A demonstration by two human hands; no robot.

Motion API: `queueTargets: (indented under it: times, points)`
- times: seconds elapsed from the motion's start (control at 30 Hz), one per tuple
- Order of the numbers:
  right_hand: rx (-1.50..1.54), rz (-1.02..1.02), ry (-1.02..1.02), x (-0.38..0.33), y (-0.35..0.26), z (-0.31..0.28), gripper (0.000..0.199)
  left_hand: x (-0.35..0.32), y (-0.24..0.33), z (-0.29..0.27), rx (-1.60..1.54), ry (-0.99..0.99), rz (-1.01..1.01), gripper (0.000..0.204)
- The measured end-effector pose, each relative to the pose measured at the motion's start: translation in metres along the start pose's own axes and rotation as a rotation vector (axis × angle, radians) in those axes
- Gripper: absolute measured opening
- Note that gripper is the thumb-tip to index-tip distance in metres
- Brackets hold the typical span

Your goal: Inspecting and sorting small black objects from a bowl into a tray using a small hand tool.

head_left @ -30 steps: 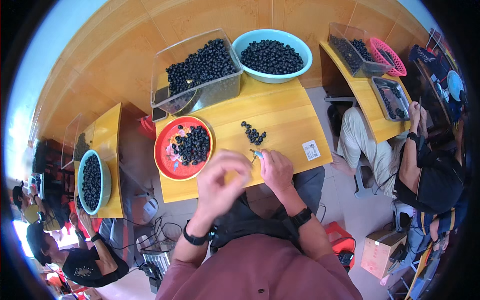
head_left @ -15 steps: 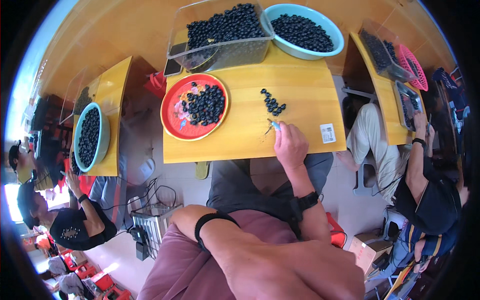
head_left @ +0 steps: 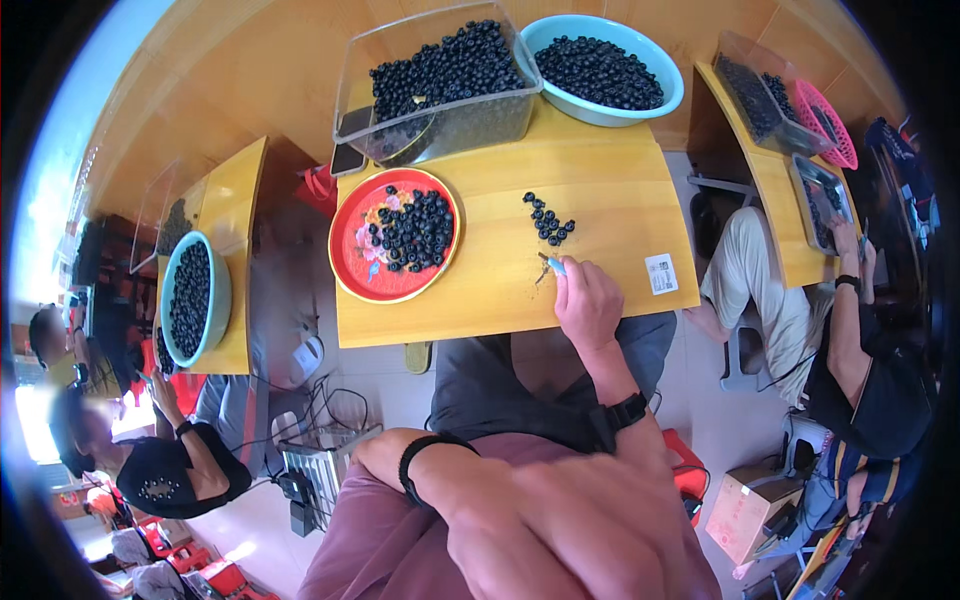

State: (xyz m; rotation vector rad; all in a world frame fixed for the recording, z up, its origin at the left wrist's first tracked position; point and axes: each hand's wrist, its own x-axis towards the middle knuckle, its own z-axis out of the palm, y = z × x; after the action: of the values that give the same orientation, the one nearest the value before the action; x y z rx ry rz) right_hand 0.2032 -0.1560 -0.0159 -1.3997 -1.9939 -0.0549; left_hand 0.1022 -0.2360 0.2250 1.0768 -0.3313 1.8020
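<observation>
My right hand (head_left: 590, 300) is closed around a small tool with a light blue handle (head_left: 557, 265), its thin dark tip pointing at the tabletop. Dark crumbs lie around that tip. Just beyond it sits a short cluster of round black bead-like pieces (head_left: 551, 222) on the yellow table (head_left: 490, 300). To the left, a red flowered tray with a gold rim (head_left: 352, 270) holds a heap of the same pieces. My left hand (head_left: 570, 530) is raised close to the camera, blurred, with a black band on its forearm; its fingers are too smeared to read.
At the table's back stand a clear plastic bin (head_left: 480, 110) and a light blue basin (head_left: 672, 95), both full of black pieces. A phone (head_left: 348, 160) lies beside the bin, a white label (head_left: 661, 273) at the right. People work at tables on both sides (head_left: 190, 460).
The whole view has shifted slightly, with the table sitting a little lower. My left hand has come further into the foreground. My right hand keeps the blue-handled tool near the cluster.
</observation>
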Motion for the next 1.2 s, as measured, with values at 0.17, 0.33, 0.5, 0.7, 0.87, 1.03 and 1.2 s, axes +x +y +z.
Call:
queueTargets:
  times: [0.17, 0.33, 0.5, 0.7, 0.87, 1.03, 1.2]
  points:
    - [-0.033, 0.028, 0.032, -0.007, 0.007, 0.006, 0.016, 0.006, -0.001, -0.086, 1.312, -0.267, -0.371, 0.012]
    - [-0.014, -0.003, 0.050, 0.000, -0.001, 0.001, 0.019, -0.024, -0.051, -0.240, 1.637, -0.148, -0.597, 0.022]
    - [0.007, -0.004, 0.073, -0.001, -0.002, -0.001, 0.017, -0.035, -0.076, -0.278, 1.781, -0.419, -0.708, 0.022]
    - [0.013, 0.000, 0.078, 0.000, -0.002, 0.000, 0.015, -0.043, -0.079, -0.291, 1.850, -0.446, -0.817, 0.019]
    - [0.030, -0.004, 0.066, 0.002, -0.001, -0.003, 0.015, -0.052, -0.073, -0.289, 1.871, -0.355, -0.779, 0.018]
    - [0.044, 0.003, 0.060, 0.002, -0.002, -0.002, 0.016, -0.059, -0.062, -0.271, 1.856, -0.230, -0.769, 0.018]
    - [0.032, -0.005, 0.087, 0.001, -0.004, -0.001, 0.014, -0.077, -0.049, -0.252, 1.737, -0.064, -0.780, 0.016]
